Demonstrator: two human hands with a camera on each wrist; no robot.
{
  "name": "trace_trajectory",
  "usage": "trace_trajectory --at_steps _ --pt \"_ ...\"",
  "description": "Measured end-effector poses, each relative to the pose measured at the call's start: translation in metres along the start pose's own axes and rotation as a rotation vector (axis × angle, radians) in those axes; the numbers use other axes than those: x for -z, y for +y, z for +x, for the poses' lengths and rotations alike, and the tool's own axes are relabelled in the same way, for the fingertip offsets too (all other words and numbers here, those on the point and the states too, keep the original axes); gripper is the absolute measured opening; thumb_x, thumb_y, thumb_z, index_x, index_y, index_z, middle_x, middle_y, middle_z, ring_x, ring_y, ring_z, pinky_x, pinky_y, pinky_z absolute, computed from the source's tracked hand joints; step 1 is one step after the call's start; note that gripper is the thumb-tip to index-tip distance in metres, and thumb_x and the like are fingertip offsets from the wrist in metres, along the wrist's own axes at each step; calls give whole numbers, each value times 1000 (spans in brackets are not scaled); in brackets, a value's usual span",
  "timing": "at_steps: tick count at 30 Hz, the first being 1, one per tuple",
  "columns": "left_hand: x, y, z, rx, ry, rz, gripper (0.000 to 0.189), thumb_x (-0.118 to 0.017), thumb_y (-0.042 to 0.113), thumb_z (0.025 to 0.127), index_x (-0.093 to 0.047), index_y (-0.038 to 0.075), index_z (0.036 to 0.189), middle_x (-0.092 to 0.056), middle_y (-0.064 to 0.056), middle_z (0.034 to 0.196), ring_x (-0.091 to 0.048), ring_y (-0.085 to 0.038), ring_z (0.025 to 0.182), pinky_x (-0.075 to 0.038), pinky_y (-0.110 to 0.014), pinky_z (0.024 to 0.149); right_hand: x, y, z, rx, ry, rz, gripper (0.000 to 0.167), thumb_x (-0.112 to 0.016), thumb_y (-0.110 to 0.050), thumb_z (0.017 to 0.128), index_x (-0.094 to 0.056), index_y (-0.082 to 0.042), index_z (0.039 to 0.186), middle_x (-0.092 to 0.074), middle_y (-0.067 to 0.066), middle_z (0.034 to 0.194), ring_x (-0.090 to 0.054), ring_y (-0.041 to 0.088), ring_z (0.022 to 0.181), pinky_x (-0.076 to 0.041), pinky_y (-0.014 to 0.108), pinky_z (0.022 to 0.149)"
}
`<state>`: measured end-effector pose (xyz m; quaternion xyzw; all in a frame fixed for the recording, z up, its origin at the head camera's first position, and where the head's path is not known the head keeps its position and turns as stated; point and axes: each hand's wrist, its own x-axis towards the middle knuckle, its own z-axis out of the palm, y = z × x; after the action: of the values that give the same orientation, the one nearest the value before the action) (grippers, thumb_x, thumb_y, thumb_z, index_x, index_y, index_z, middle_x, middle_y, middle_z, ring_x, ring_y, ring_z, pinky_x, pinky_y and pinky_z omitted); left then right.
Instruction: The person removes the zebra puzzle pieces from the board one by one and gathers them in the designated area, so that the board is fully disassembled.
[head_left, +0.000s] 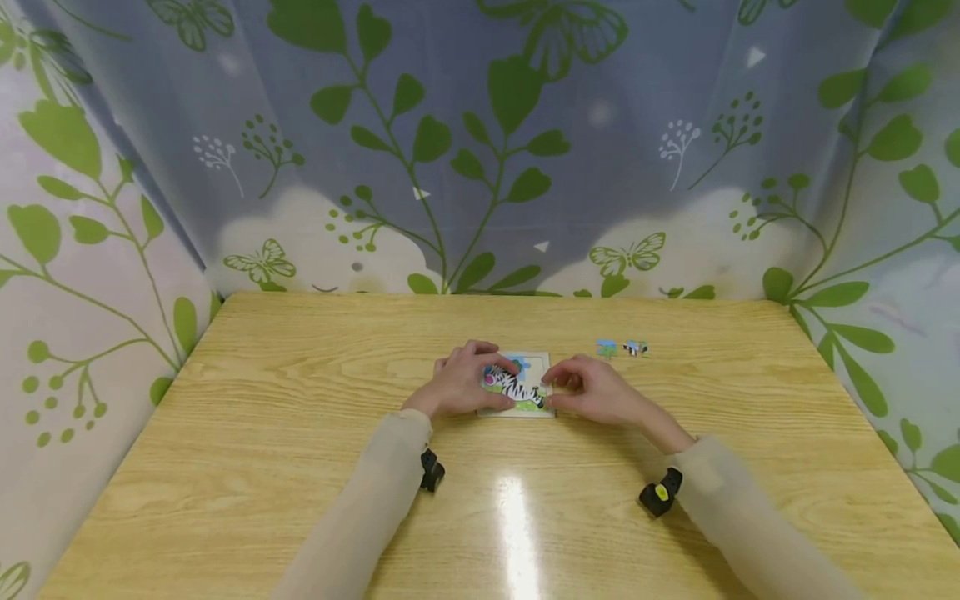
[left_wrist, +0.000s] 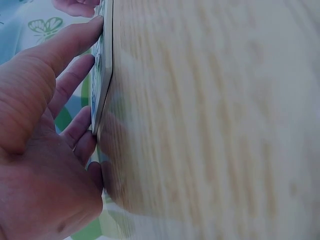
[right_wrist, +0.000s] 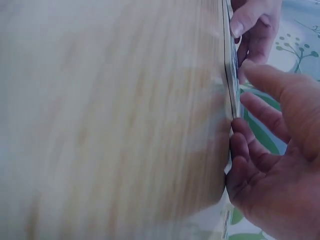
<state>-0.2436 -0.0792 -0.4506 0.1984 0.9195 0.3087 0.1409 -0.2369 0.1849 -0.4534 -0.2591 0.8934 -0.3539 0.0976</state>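
A small jigsaw puzzle (head_left: 525,388) with a zebra picture lies in a thin, pale tray (head_left: 538,414) on the table. Cream backing shows at its upper right. From the left, my left hand (head_left: 461,382) reaches over the puzzle, thumb and index finger resting on its face. Its other fingers lie along the far left edge and the tabletop, as the left wrist view shows. My right hand (head_left: 596,390) is at the tray's right edge, thumb and index finger spread apart with nothing visible between them. Its lower fingers rest by the edge in the right wrist view.
Two loose puzzle pieces, a blue-green one (head_left: 607,348) and a black-and-white one (head_left: 636,347), lie behind my right hand. The wooden table (head_left: 300,367) meets a leaf-patterned curtain (head_left: 480,167) at the back and sides. Black wrist cameras (head_left: 660,493) hang below both sleeves.
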Motion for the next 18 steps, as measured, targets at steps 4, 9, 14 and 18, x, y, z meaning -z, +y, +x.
trace_trajectory --at_steps 4,9,14,18 --pt "0 1 0 2 1 -2 44 -82 41 86 -68 33 128 -37 -5 162 -33 -36 146 -22 -61 115 -3 -3 2 -14 -18 -22 32 -79 -27 90 -73 -14 118 -63 7 106 -54 18 93 -45 35 82" --pt "1 1 0 6 2 -1 44 -82 40 86 -68 33 127 -37 -6 162 -34 -36 146 -23 -62 114 -4 -4 3 -18 -44 -26 33 -78 -28 91 -73 -17 122 -62 8 103 -53 18 89 -45 35 78" --pt "1 2 0 7 2 2 43 -81 40 87 -68 33 127 -38 -5 161 -34 -37 146 -23 -62 113 -4 -4 3 -20 -60 -21 31 -78 -27 92 -74 -18 122 -61 7 100 -51 16 87 -44 34 76" --pt "1 2 0 7 0 8 43 -81 41 87 -68 33 128 -37 -5 162 -34 -37 146 -23 -62 113 -3 -7 4 -30 -70 4 30 -77 -24 92 -73 -17 121 -61 8 100 -50 18 88 -42 34 76"
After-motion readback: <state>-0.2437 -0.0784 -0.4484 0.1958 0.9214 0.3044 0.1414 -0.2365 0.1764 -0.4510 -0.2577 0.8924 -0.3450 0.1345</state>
